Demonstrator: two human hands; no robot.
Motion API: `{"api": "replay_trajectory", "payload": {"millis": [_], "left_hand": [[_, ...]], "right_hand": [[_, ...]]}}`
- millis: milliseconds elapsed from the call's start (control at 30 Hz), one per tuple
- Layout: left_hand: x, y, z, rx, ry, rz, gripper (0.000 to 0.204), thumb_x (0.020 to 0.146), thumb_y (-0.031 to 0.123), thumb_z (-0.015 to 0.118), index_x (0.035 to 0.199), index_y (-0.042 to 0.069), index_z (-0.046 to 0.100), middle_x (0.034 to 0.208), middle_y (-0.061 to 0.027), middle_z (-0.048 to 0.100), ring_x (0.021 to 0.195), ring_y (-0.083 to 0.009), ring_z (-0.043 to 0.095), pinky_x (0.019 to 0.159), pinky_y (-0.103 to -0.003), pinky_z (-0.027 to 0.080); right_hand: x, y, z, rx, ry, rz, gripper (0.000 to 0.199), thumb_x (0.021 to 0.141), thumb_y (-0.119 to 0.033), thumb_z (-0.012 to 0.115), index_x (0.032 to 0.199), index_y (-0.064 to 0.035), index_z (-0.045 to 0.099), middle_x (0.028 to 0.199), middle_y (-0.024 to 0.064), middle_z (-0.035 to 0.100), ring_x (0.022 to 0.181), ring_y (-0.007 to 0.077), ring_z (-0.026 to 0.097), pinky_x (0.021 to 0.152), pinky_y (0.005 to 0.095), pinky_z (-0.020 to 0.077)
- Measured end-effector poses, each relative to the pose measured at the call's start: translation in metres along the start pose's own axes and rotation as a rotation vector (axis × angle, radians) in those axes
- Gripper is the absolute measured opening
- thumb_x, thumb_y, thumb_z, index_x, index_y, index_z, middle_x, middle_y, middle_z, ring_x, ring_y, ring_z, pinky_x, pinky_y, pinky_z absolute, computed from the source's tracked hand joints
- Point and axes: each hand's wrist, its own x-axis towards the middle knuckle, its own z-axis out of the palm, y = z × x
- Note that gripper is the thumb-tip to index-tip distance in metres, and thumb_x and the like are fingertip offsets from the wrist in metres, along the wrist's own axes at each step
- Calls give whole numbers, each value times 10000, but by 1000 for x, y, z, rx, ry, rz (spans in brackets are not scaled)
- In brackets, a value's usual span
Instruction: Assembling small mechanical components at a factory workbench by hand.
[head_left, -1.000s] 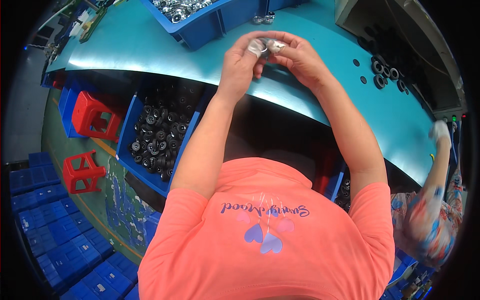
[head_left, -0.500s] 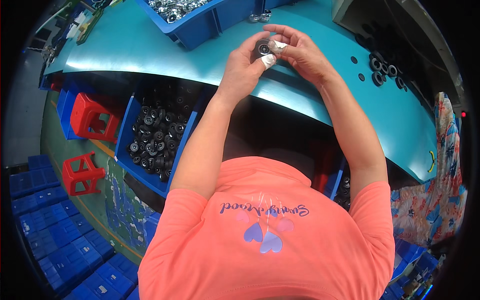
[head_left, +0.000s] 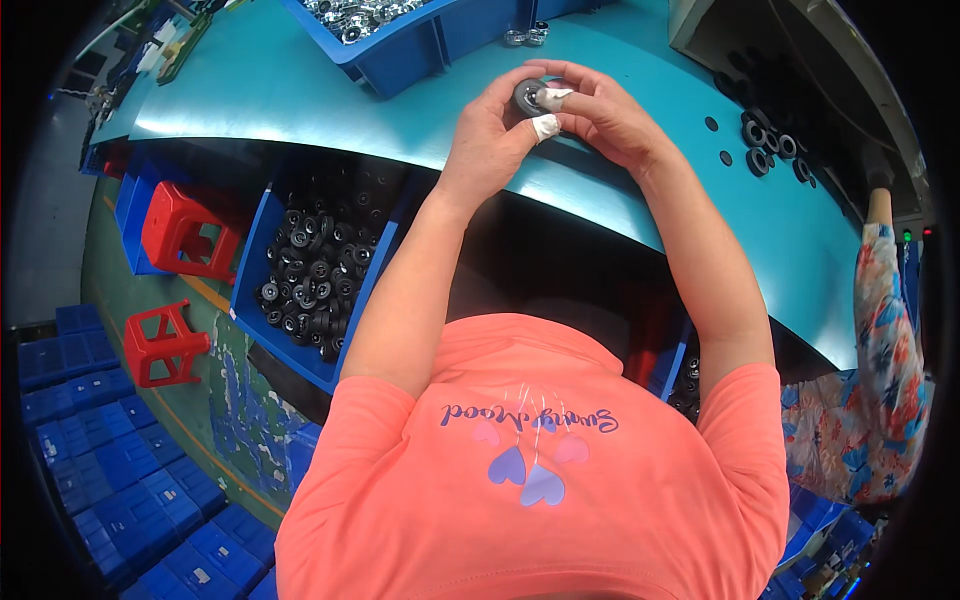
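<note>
A coral-orange short-sleeved T-shirt (head_left: 540, 470) is worn, printed on the chest with cursive lettering and a cluster of purple and pink hearts (head_left: 525, 465). Both forearms are left bare. White tape (head_left: 546, 126) is wrapped around two fingertips.

- Bright, even light from above falls on the teal bench (head_left: 300, 90); a pale sheen runs along its near edge and toward its left corner.
- Under the near edge lies deep shadow, darkening the bin of black wheels (head_left: 310, 290).
- Both hands (head_left: 545, 115) are well lit and fairly sharp; the white tape on the fingertips (head_left: 545, 127) nearly blows out.
- Fisheye bending curves the near edge strongly; a black vignette ring fills all the corners.
- Detail softens toward the rim, where the blue crates (head_left: 90, 440) smear.
</note>
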Motion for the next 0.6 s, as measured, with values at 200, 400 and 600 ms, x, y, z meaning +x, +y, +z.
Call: {"api": "replay_trajectory", "payload": {"millis": [200,400,600], "left_hand": [[1,1,2,77,-19,-35,500,869,117,753,1337,92,579,1006,6,668,741,-47,567,550,-202,440],[1,5,-1,-57,-15,-31,502,881,68,726,1351,88,551,1023,-11,664,788,-60,589,549,-204,452],[3,-3,-3,-156,9,-16,527,872,4,715,1361,72,533,1051,-36,660,835,-85,613,555,-220,471]], "right_hand": [[-5,2,1,-103,57,-77,569,862,-81,694,1387,0,489,1255,128,560,1124,212,618,1000,329,521],[-1,1,-4,135,42,9,477,899,-88,671,1344,12,532,1235,134,602,1132,209,621,1029,338,504],[-2,-2,-7,108,57,-41,416,931,-119,665,1308,28,569,1201,143,630,1087,206,646,1019,329,513]]}}
